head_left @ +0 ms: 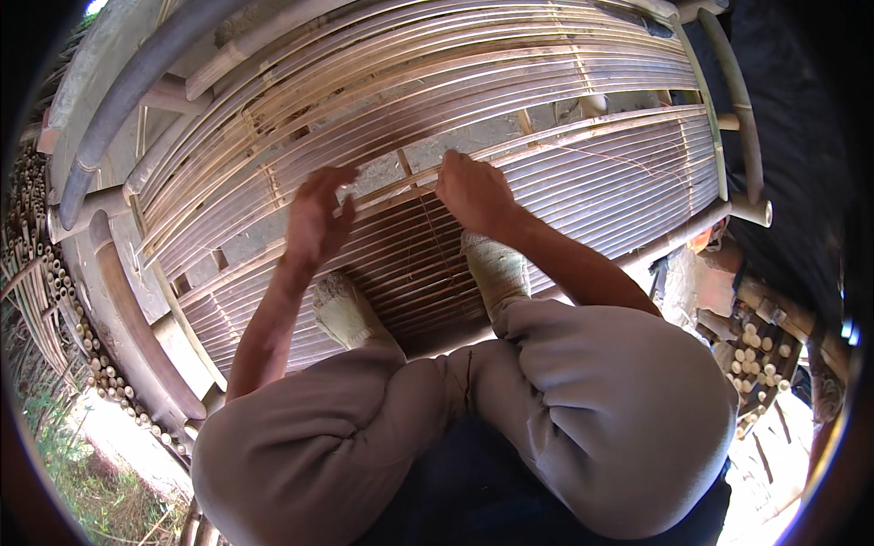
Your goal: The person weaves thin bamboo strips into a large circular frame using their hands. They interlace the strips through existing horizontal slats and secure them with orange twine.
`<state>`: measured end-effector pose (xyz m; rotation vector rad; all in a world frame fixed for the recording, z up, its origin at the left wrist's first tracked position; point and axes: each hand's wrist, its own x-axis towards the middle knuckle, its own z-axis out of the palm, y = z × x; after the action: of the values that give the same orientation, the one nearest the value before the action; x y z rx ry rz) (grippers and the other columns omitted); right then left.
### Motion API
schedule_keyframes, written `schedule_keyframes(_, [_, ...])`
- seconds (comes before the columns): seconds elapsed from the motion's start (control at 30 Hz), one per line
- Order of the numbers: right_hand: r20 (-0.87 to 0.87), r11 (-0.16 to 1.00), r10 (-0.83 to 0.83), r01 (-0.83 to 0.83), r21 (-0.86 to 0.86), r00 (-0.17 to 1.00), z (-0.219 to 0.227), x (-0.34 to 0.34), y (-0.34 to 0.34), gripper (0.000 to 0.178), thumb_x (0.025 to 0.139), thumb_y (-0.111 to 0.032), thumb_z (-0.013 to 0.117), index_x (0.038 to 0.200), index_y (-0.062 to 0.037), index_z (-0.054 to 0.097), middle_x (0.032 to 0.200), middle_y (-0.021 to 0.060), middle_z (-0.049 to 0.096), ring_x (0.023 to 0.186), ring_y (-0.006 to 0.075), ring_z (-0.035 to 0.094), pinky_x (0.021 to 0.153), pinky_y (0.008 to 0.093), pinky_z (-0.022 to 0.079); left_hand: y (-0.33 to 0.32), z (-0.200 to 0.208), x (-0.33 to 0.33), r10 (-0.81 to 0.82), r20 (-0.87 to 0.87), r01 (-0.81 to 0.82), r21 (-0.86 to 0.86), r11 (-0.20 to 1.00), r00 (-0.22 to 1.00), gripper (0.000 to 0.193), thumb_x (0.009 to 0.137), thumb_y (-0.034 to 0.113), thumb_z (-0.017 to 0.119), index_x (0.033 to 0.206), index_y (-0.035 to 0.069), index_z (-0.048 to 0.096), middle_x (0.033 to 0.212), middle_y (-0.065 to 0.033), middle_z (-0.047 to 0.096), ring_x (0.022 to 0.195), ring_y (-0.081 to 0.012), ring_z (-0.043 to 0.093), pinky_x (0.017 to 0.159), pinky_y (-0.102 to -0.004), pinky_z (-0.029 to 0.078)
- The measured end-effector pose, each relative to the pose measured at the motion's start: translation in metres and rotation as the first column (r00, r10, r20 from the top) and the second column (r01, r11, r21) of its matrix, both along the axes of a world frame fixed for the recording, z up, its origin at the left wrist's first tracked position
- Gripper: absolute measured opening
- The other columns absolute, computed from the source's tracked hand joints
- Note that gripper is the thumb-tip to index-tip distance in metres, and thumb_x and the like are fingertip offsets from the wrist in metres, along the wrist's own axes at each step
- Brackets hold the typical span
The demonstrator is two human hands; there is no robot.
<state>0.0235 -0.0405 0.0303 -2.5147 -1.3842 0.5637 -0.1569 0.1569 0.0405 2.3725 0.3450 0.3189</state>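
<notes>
A bamboo slat platform [583,187] spreads beneath both hands, its thin strips running side to side with open gaps between the bands. Over the middle gap, my right hand [475,193] is closed, thumb side up, close to the long bamboo strip [401,188] edging the near band. Whatever its fingers grip is hidden or too small to make out. My left hand [320,217] is to its left, fingers curved and spread apart, with nothing visible in them. A thin reddish strand [628,162] lies loosely across the slats on the right.
My socked feet [346,311] rest on the near slats. Thick bamboo poles [137,91] frame the platform at left, with another curved pole [739,100] at right. Bundles of cut bamboo [756,359] are stacked at right, more cut canes [68,291] at left. Dark cloth [792,155] hangs at far right.
</notes>
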Motion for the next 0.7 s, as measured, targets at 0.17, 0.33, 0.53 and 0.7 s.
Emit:
schedule_keyframes(0.17, [-0.118, 0.999, 0.043, -0.046, -0.020, 0.992, 0.009, -0.001, -0.003, 0.024, 0.091, -0.021, 0.059, 0.095, 0.0031, 0.061, 0.089, 0.0218, 0.069, 0.085, 0.0334, 0.071, 0.071, 0.0441, 0.057, -0.041, -0.030, 0.029, 0.012, -0.349, -0.048, -0.094, 0.994, 0.937, 0.025, 0.095, 0.027, 0.061, 0.105, 0.006, 0.068, 0.097, -0.0193, 0.070, 0.092, -0.0397, 0.067, 0.079, -0.0467, 0.054])
schedule_keyframes(0.33, [0.090, 0.995, 0.069, -0.061, -0.084, 0.994, -0.003, -0.029, 0.002, 0.021, 0.093, -0.019, 0.056, 0.095, -0.0001, 0.064, 0.089, 0.0186, 0.070, 0.083, 0.0309, 0.072, 0.067, 0.0415, 0.057, -0.041, -0.040, 0.033, 0.052, -0.434, -0.129, -0.151, 0.980, 0.900, 0.035, 0.101, 0.039, 0.052, 0.096, 0.010, 0.071, 0.081, -0.0209, 0.068, 0.083, -0.0445, 0.066, 0.073, -0.0508, 0.052])
schedule_keyframes(0.53, [0.327, 0.950, 0.261, -0.180, -0.256, 0.908, -0.001, -0.031, 0.019, 0.020, 0.095, -0.022, 0.054, 0.092, -0.0036, 0.062, 0.087, 0.0140, 0.070, 0.084, 0.0244, 0.073, 0.062, 0.0375, 0.056, -0.043, -0.044, 0.031, 0.097, -0.466, -0.159, -0.096, 0.983, 0.879, 0.032, 0.099, 0.040, 0.055, 0.095, 0.013, 0.072, 0.084, -0.0198, 0.069, 0.083, -0.0433, 0.066, 0.071, -0.0507, 0.052])
schedule_keyframes(0.7, [-0.115, 0.995, 0.020, -0.009, 0.095, 0.993, -0.004, -0.026, 0.024, 0.016, 0.090, -0.016, 0.062, 0.095, -0.0017, 0.058, 0.077, 0.0141, 0.066, 0.069, 0.0229, 0.068, 0.056, 0.0338, 0.054, -0.049, -0.051, 0.030, 0.142, -0.386, -0.201, -0.118, 0.972, 0.911, 0.034, 0.099, 0.043, 0.056, 0.095, 0.012, 0.071, 0.084, -0.0194, 0.069, 0.083, -0.0428, 0.066, 0.070, -0.0499, 0.052])
